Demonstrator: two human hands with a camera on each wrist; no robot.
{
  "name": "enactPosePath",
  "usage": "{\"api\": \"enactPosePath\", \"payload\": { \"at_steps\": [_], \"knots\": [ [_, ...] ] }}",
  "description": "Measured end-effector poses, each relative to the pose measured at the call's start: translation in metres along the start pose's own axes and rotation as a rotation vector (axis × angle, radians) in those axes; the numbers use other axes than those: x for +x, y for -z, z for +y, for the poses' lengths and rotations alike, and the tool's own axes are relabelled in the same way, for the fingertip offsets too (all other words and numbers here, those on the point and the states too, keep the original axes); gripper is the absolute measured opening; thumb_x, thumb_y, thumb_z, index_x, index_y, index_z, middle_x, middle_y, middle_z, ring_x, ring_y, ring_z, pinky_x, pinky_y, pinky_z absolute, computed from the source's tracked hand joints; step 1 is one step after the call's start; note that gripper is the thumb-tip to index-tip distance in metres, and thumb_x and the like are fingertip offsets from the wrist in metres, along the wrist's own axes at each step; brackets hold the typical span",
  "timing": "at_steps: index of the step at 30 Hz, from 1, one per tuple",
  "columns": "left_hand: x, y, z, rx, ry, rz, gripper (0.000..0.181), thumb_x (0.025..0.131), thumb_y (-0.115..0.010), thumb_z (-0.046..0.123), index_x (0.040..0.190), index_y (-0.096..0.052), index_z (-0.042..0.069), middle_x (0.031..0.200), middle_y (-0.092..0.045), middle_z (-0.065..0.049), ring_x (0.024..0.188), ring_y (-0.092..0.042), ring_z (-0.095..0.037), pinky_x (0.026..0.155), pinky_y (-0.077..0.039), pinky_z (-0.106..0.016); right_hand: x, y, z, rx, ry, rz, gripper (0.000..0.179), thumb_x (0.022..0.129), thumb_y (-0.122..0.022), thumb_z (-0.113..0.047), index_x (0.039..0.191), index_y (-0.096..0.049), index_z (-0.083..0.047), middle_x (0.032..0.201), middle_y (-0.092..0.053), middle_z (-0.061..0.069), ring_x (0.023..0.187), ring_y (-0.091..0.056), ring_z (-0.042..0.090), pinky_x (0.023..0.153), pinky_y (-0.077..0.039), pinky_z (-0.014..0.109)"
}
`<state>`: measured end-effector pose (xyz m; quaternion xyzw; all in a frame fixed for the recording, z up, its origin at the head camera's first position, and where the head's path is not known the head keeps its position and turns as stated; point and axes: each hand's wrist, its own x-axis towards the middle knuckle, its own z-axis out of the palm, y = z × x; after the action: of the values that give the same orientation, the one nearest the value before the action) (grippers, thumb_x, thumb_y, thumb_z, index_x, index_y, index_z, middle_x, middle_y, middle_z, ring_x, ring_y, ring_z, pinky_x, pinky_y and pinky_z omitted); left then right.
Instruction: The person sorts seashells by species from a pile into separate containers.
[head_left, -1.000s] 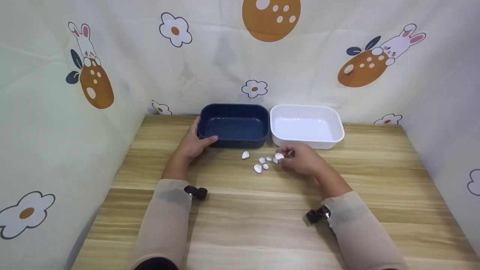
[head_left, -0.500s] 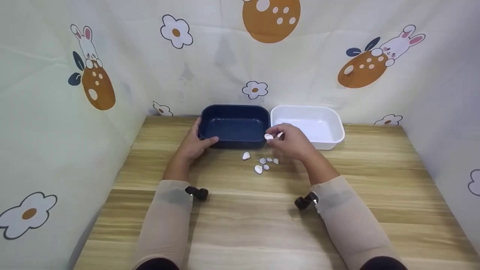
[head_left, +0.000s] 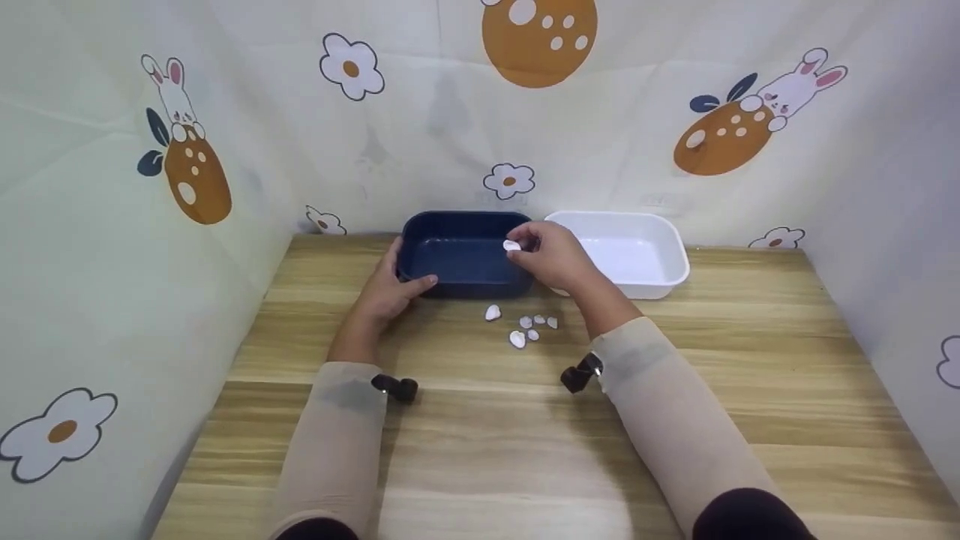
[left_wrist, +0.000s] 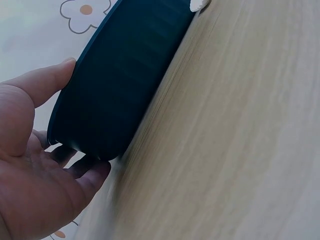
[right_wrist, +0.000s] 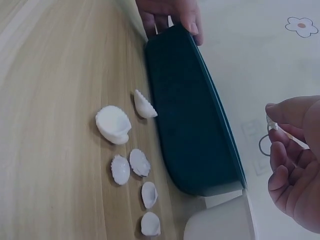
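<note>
My left hand (head_left: 384,291) grips the left end of a dark blue rectangular container (head_left: 480,289), with the thumb at its front rim and the fingers round its end wall. Between the thumb and fingers of my right hand (head_left: 559,255) is a small white seashell (head_left: 511,245), held over the right part of that container. In the right wrist view only a sliver of this shell shows at the fingertips. Several white seashells (right_wrist: 112,124) lie on the table in front of the containers, some larger and ridged, others small.
A white rectangular container (head_left: 645,291) stands close against the right side of the blue one, partly covered by my right hand in the head view. Behind both rises a cream curtain (head_left: 420,150) with printed flowers and rabbits. The wooden table (head_left: 480,450) stretches toward me.
My right hand has lifted the seashell off the table and carried it up and left, from near the other shells to over the blue container. The left hand keeps its place.
</note>
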<state>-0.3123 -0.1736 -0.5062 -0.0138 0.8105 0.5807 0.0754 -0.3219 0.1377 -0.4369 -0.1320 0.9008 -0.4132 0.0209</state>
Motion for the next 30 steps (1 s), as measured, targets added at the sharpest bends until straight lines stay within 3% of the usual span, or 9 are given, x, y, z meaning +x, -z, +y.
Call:
{"api": "enactPosePath", "payload": {
  "at_steps": [17, 30],
  "knots": [
    [0.000, -0.001, 0.001, -0.015, 0.018, -0.007, 0.113, 0.091, -0.086, 0.032, 0.174, -0.010, 0.025, 0.182, -0.012, -0.009, 0.169, -0.009, -0.030, 0.139, -0.007, -0.049, -0.001, -0.006, 0.001, 0.031, -0.033, 0.007, 0.035, 0.098, -0.077, -0.027, 0.128, -0.074, -0.009, 0.114, -0.069, 0.008, 0.104, -0.062, 0.023, 0.096, -0.053, 0.040],
    [-0.001, -0.001, 0.002, -0.009, 0.028, -0.004, 0.112, 0.092, -0.085, 0.032, 0.174, -0.009, 0.025, 0.183, -0.009, -0.008, 0.170, -0.006, -0.029, 0.139, -0.007, -0.048, -0.038, 0.001, 0.019, 0.067, -0.027, 0.003, 0.031, 0.096, -0.080, -0.023, 0.123, -0.077, -0.008, 0.103, -0.072, 0.005, 0.090, -0.065, 0.021, 0.083, -0.052, 0.030]
  ]
}}
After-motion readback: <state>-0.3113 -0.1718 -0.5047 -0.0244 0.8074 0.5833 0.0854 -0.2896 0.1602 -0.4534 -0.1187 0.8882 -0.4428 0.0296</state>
